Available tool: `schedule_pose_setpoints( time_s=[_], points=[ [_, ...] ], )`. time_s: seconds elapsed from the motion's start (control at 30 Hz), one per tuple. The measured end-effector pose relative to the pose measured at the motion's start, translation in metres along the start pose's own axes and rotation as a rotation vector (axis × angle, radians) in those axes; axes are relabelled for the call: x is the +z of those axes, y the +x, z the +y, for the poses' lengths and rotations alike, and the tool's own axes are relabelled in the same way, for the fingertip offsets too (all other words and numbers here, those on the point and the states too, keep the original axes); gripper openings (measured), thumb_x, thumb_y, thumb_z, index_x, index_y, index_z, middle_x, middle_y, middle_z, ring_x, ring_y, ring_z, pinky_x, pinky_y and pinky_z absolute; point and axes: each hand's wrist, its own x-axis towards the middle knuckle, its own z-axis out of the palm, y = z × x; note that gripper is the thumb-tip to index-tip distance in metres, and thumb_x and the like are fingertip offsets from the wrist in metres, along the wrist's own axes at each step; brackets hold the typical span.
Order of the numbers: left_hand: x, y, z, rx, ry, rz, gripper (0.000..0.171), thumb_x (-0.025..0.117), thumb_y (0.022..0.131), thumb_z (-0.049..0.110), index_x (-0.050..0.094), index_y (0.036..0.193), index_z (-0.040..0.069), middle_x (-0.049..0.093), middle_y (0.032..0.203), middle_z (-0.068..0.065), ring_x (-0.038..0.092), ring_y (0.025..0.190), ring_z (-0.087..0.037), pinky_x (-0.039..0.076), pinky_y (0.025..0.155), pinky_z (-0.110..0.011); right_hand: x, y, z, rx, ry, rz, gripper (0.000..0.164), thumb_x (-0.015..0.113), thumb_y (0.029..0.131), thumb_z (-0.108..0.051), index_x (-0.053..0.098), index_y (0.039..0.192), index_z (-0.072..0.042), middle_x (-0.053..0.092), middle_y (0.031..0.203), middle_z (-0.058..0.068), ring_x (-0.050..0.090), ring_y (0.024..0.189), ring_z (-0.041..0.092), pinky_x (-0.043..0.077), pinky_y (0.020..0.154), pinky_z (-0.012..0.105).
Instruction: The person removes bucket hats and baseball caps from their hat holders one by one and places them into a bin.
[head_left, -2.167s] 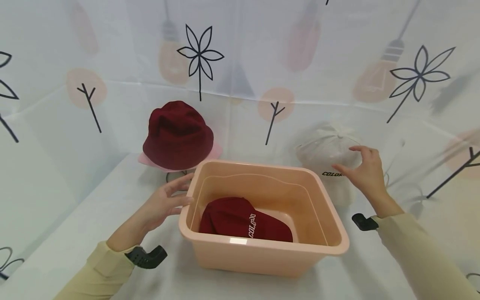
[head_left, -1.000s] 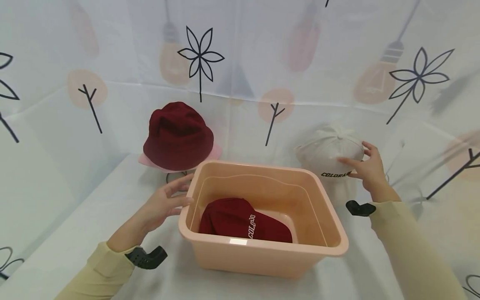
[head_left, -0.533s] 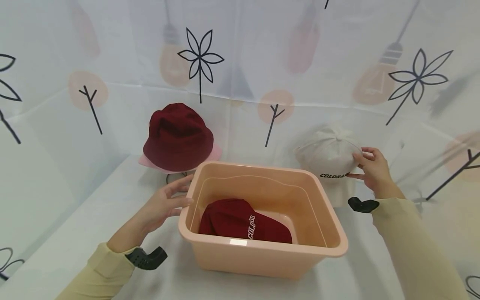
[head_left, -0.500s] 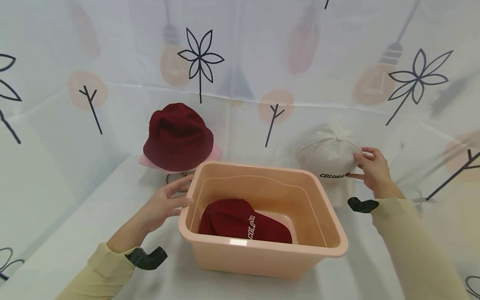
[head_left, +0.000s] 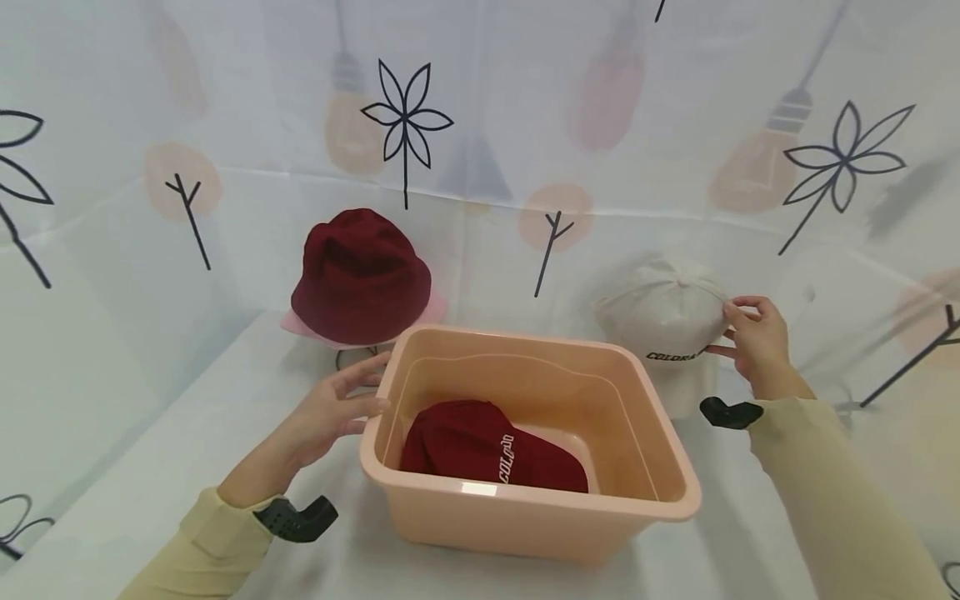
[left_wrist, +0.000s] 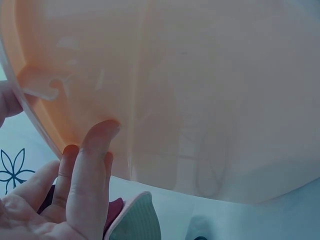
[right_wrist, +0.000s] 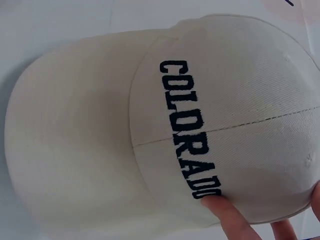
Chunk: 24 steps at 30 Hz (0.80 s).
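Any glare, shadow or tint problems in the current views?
Head: bright overall, the white cap pale against the backdrop, with what looks like a glare patch on the near rim of the basin. Left wrist: dim and bluish, faint reflections in the basin. Right wrist: dimmer than head, lettering crisp, soft shadow along the brim.

Beige sleeves (head_left: 832, 483), folded left cuff (head_left: 217, 521), black wrist devices (head_left: 294, 520)

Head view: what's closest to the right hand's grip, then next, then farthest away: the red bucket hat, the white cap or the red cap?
1. White cap: touching the right hand's grip.
2. Red cap: left of it, inside the tub.
3. Red bucket hat: farthest, back left.
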Motion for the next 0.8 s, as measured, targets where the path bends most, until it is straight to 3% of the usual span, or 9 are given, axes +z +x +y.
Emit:
schedule_pose_setpoints(
  time_s=[0.23,0.4,0.47,0.63,0.7,0.8],
  points=[
    [0.002,0.0,-0.001,0.008,0.009,-0.004,0.067,0.064,0.086,0.013,0.033,0.145,0.011,0.04,0.129,-0.023,0.046,0.12,-0.039,0.05,0.083,-0.046,-0.002,-0.007,-0.012,0.01,-0.051,0.005,0.009,0.051,0.094,-0.027,0.045,0.1,-0.026,0.04,0.104,0.001,0.048,0.103,0.03,0.055,0.06,0.041],
    [0.002,0.0,-0.001,0.005,0.007,-0.001,0.067,0.064,0.086,0.012,0.032,0.145,0.011,0.039,0.129,-0.023,0.046,0.12,-0.039,0.05,0.082,-0.046,-0.008,-0.002,-0.017,0.014,-0.016,0.011,0.012,0.057,0.092,-0.027,0.047,0.099,-0.024,0.043,0.103,0.0,0.049,0.106,0.034,0.047,0.075,0.057],
    [0.002,-0.001,-0.001,0.006,0.006,-0.001,0.067,0.064,0.086,0.012,0.032,0.145,0.01,0.04,0.129,-0.023,0.047,0.119,-0.039,0.05,0.082,-0.046,-0.011,-0.001,-0.019,0.025,0.011,0.003,0.014,0.058,0.091,-0.026,0.047,0.1,-0.024,0.043,0.104,0.0,0.053,0.099,0.03,0.047,0.073,0.058],
    [0.0,0.0,-0.001,0.009,0.011,-0.001,0.067,0.064,0.086,0.012,0.032,0.145,0.011,0.039,0.13,-0.023,0.046,0.12,-0.039,0.05,0.082,-0.046,-0.012,-0.004,-0.034,0.047,0.027,-0.027,0.016,0.058,0.09,-0.026,0.045,0.101,-0.025,0.04,0.104,-0.004,0.056,0.074,0.013,0.054,0.058,0.046],
    [0.0,0.0,-0.001,0.007,0.013,0.001,0.067,0.064,0.086,0.012,0.032,0.145,0.011,0.039,0.13,-0.023,0.046,0.12,-0.039,0.05,0.083,-0.046,-0.01,-0.008,-0.041,0.049,0.023,-0.035,0.016,0.057,0.091,-0.026,0.045,0.101,-0.024,0.039,0.104,-0.004,0.055,0.071,0.011,0.052,0.065,0.05],
    [-0.001,0.001,-0.001,0.0,0.015,0.008,0.068,0.065,0.086,0.013,0.033,0.145,0.011,0.039,0.131,-0.022,0.046,0.12,-0.039,0.05,0.083,-0.046,-0.008,-0.011,-0.05,0.047,0.012,-0.053,0.016,0.057,0.09,-0.026,0.045,0.101,-0.024,0.04,0.104,-0.003,0.055,0.069,0.009,0.053,0.065,0.049]
  ],
)
